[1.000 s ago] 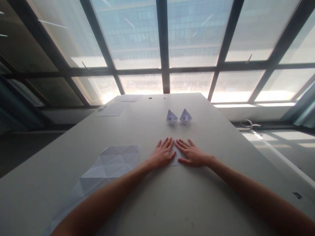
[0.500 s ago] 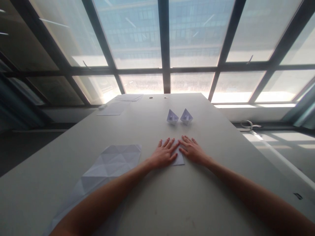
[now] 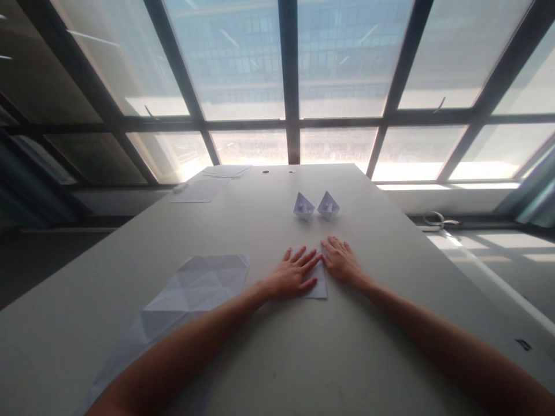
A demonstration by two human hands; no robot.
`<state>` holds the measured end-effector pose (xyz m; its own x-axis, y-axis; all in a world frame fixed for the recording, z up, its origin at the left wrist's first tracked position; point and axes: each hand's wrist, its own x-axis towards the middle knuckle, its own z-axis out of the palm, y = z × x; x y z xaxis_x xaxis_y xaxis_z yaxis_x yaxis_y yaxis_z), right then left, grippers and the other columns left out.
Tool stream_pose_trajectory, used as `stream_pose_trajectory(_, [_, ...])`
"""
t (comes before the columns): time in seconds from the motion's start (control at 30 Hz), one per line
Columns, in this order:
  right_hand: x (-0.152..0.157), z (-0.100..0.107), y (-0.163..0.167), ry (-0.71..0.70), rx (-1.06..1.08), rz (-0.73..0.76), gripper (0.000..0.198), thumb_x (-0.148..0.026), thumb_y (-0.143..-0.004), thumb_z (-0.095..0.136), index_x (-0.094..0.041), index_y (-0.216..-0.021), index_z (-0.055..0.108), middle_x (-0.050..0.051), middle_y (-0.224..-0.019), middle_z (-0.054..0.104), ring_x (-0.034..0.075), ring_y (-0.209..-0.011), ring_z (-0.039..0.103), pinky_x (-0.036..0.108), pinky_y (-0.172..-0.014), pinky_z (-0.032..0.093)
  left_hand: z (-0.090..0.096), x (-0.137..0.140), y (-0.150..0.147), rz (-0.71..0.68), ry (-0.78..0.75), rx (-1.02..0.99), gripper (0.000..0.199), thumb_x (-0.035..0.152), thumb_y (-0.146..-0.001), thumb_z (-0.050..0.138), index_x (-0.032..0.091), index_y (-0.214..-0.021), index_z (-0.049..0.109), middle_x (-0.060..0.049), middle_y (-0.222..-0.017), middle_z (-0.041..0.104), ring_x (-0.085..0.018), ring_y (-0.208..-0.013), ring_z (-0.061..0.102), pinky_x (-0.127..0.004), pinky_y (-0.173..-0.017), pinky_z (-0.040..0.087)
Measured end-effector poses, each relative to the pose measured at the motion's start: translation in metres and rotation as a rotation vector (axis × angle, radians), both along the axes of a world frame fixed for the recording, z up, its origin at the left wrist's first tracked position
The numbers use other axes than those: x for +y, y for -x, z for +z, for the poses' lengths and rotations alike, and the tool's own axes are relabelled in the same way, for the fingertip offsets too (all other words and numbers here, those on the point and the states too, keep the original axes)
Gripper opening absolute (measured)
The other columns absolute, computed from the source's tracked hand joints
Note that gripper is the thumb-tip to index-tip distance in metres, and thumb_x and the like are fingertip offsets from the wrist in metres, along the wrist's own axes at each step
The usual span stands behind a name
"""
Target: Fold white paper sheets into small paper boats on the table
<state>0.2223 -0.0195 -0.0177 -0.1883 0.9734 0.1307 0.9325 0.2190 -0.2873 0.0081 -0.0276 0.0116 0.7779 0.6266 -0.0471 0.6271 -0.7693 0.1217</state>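
Folded paper (image 3: 320,288) under your left hand (image 3: 291,278)

The paper lies on the table (image 3: 281,352) before you, its near right corner exposed. Your left grip is spread wide, palm down across it; your right hand (image 3: 340,263), its grip likewise unclosed, rests at the paper's right edge. Two folded paper shapes (image 3: 328,206) stand beyond, side by side. A creased sheet (image 3: 206,284) lies to the left; loose sheets (image 3: 202,191) lie farther off.

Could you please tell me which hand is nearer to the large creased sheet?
Left. The left hand lies to the right of the large creased sheet; the right hand is farther right, past the left one.
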Motion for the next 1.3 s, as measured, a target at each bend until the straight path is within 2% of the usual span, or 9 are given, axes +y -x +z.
stream_pose_trajectory(0.33, [0.000,0.000,-0.003,-0.062,0.027,-0.061,0.046,-0.033,-0.096,0.040,-0.016,-0.138,0.049,0.015,-0.150,0.040,0.028,-0.141,0.031,0.046,-0.116,0.020,0.007,-0.007,-0.001,-0.112,0.030,-0.004,0.071,0.057,-0.099,0.029,0.031,-0.155,-0.005,-0.002,-0.162,0.007,-0.028,-0.149,0.004,-0.058,-0.116,0.003])
stream_pose_trajectory(0.47, [-0.001,0.000,-0.003,-0.079,0.052,-0.059,0.044,-0.033,-0.096,0.042,-0.019,-0.137,0.051,0.015,-0.149,0.041,0.029,-0.140,0.033,0.048,-0.115,0.022,0.006,-0.007,-0.001,-0.103,0.008,-0.003,0.072,0.056,-0.098,0.030,0.027,-0.156,-0.002,-0.005,-0.162,0.010,-0.027,-0.149,0.005,-0.056,-0.117,0.003])
stream_pose_trajectory(0.57, [-0.004,0.003,-0.002,-0.121,0.070,-0.002,0.038,-0.028,-0.096,0.043,-0.021,-0.128,0.060,0.012,-0.148,0.044,0.028,-0.140,0.034,0.049,-0.115,0.021,0.005,-0.006,0.000,-0.090,0.000,-0.007,0.068,0.054,-0.099,0.031,0.030,-0.156,0.005,-0.003,-0.162,0.013,-0.027,-0.149,0.006,-0.056,-0.117,0.005])
stream_pose_trajectory(0.67, [-0.009,0.006,0.000,-0.158,0.078,0.123,0.034,-0.022,-0.096,0.041,-0.021,-0.118,0.066,0.009,-0.142,0.052,0.024,-0.139,0.036,0.046,-0.117,0.018,0.004,-0.005,-0.001,-0.068,0.000,-0.020,0.067,0.054,-0.099,0.031,0.030,-0.156,0.006,-0.002,-0.162,0.014,-0.026,-0.149,0.007,-0.056,-0.117,0.005])
stream_pose_trajectory(0.77, [-0.010,0.008,0.001,-0.133,0.087,0.213,0.037,-0.022,-0.097,0.039,-0.020,-0.126,0.061,0.008,-0.141,0.054,0.021,-0.139,0.037,0.045,-0.117,0.018,0.002,-0.004,-0.002,-0.033,-0.013,-0.027,0.067,0.055,-0.099,0.029,0.030,-0.156,0.007,-0.001,-0.162,0.015,-0.025,-0.149,0.007,-0.056,-0.118,0.005])
stream_pose_trajectory(0.93, [-0.011,0.008,0.003,-0.062,0.052,0.229,0.048,-0.029,-0.097,0.038,-0.015,-0.142,0.047,0.012,-0.150,0.042,0.022,-0.143,0.029,0.046,-0.118,0.016,-0.003,-0.001,-0.003,0.052,-0.026,-0.014,0.066,0.054,-0.099,0.028,0.029,-0.156,0.006,-0.001,-0.162,0.016,-0.025,-0.149,0.006,-0.054,-0.118,0.005])
stream_pose_trajectory(1.1, [-0.017,0.011,0.005,-0.063,0.002,0.206,0.049,-0.029,-0.097,0.038,-0.012,-0.141,0.047,0.014,-0.150,0.041,0.024,-0.144,0.028,0.045,-0.118,0.017,-0.008,0.002,-0.001,0.095,-0.019,-0.023,0.066,0.056,-0.099,0.025,0.028,-0.156,0.008,-0.002,-0.162,0.015,-0.026,-0.149,0.006,-0.055,-0.118,0.003])
stream_pose_trajectory(1.3, [-0.022,0.013,0.004,-0.057,0.013,0.257,0.056,-0.035,-0.095,0.044,-0.010,-0.144,0.043,0.015,-0.152,0.038,0.025,-0.144,0.026,0.044,-0.119,0.016,-0.013,0.007,0.002,0.138,-0.020,-0.037,0.066,0.056,-0.099,0.020,0.026,-0.156,0.010,-0.001,-0.162,0.012,-0.025,-0.149,0.006,-0.056,-0.117,0.002])
